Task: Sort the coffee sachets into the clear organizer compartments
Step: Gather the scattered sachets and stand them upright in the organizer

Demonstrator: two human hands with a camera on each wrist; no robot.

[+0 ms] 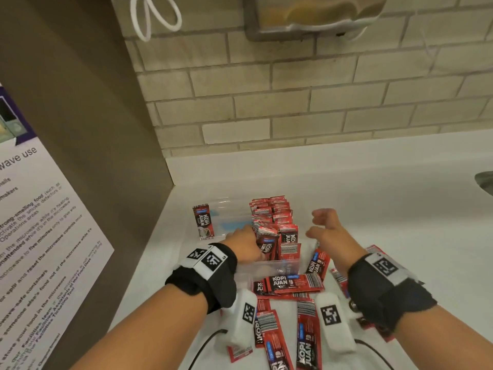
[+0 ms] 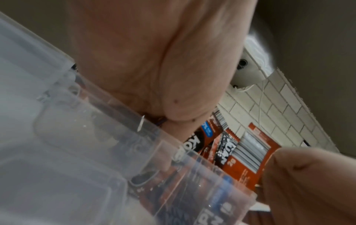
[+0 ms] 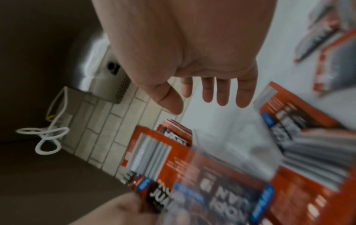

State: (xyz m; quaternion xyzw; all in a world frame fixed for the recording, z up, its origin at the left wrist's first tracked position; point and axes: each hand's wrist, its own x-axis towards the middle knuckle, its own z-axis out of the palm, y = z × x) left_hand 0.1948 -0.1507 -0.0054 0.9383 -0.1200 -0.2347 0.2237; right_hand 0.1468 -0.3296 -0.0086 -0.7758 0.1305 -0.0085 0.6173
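The clear organizer point(image 1: 229, 212) stands on the white counter, its right compartments packed with upright red coffee sachets point(image 1: 272, 212). One sachet point(image 1: 204, 222) stands alone in the left compartment. My left hand point(image 1: 245, 241) reaches into the near compartment, fingers curled down among the sachets; in the left wrist view the thumb point(image 2: 308, 182) presses against a barcode sachet point(image 2: 250, 152) behind the organizer wall point(image 2: 77, 137). My right hand point(image 1: 320, 228) hovers just right of the organizer, holding nothing, its fingers point(image 3: 223, 97) hanging straight. Loose sachets point(image 1: 293, 283) lie in front.
A brown cabinet side with a printed notice point(image 1: 40, 222) closes off the left. The tiled wall point(image 1: 293, 102) rises behind, with a metal dispenser point(image 1: 306, 17) and a white cable loop point(image 1: 152, 17) above. A sink edge point(image 1: 484, 182) shows at far right.
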